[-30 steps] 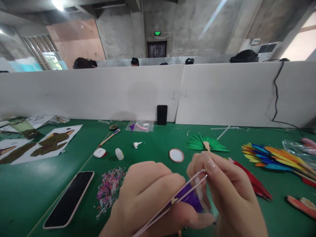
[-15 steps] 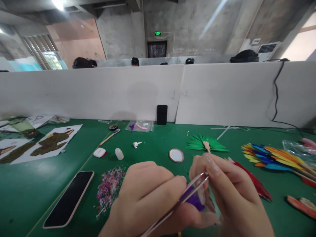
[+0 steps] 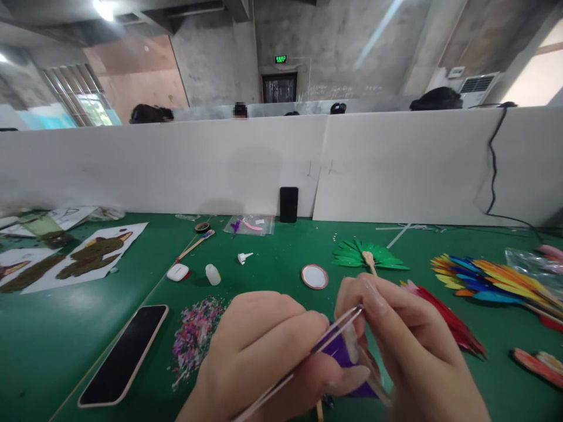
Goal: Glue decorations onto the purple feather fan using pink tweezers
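Left hand (image 3: pixel 259 357) grips thin tweezers (image 3: pixel 303 360); right hand (image 3: pixel 409 346) pinches a glossy purple piece (image 3: pixel 338 350). Bare green table (image 3: pixel 272 275) lies at twelve o'clock.

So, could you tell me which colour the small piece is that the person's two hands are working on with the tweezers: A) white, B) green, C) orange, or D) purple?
D: the piece held between the left hand and the right hand, where the tweezers close on it, is purple; the green fan lies untouched further back on the table.
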The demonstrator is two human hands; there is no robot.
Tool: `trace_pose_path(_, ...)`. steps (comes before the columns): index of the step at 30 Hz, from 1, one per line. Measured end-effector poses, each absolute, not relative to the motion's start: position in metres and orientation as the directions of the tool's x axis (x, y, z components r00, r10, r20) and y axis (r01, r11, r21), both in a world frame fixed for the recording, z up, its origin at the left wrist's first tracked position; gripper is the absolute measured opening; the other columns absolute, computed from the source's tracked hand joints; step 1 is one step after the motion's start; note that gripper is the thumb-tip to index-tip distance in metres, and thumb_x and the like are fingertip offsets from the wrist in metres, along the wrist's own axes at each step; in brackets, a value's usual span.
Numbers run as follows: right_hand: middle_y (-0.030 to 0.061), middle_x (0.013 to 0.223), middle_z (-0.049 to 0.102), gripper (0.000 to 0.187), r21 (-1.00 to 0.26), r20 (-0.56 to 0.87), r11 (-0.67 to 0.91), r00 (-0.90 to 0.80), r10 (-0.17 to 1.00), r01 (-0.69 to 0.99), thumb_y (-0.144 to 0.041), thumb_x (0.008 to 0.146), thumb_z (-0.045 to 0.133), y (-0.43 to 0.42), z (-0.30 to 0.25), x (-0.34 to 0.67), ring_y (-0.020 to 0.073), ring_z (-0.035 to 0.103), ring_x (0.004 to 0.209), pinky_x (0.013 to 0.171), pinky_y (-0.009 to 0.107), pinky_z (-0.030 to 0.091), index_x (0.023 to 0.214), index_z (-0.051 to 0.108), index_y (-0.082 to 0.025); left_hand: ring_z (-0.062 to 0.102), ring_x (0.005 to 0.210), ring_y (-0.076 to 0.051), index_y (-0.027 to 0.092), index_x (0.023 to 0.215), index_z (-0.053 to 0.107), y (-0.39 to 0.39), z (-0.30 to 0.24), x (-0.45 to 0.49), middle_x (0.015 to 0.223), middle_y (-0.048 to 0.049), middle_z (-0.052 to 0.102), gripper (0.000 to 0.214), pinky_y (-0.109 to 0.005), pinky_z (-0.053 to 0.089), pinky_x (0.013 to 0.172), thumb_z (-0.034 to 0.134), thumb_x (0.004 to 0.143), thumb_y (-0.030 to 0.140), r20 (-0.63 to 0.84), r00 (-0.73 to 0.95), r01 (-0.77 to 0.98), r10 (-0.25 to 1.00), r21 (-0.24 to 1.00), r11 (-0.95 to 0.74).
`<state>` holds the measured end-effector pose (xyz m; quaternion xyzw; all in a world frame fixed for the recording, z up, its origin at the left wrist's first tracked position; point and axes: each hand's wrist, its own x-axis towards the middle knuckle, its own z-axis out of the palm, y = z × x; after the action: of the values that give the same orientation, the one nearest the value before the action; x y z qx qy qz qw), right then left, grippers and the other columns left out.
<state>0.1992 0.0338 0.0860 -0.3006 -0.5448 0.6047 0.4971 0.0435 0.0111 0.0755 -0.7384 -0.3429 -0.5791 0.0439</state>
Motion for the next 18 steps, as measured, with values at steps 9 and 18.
trace_pose_path(9,-0.0036,0.055,0.046,0.036,-0.944,0.119,-0.018,-0.391,0.913,-0.330,-0.046,0.090,0.052,0.034,0.083,0.198,0.0063,0.040,0.045,0.041,0.017,0.033,0.065,0.055,-0.021,0.061,0.062,-0.015,0.016,0.084,0.068,0.010,0.072,0.041,0.068,-0.0046,0.062,0.025,-0.026,0.054,0.052,0.054,0.089,0.037,0.892,-0.016,0.522,0.452,0.393,-0.757)
trace_pose_path(18,-0.0031,0.054,0.047,0.035,-0.960,0.171,0.092,-0.298,0.939,-0.263,-0.044,0.090,0.053,0.033,0.086,0.198,0.0071,0.042,0.046,0.040,0.016,0.035,0.064,0.057,-0.021,0.054,0.055,-0.011,0.017,0.079,0.063,0.012,0.083,0.050,0.063,-0.0009,0.058,0.026,-0.024,0.049,0.051,0.047,0.093,0.032,0.895,0.034,0.553,0.444,0.353,-0.755)
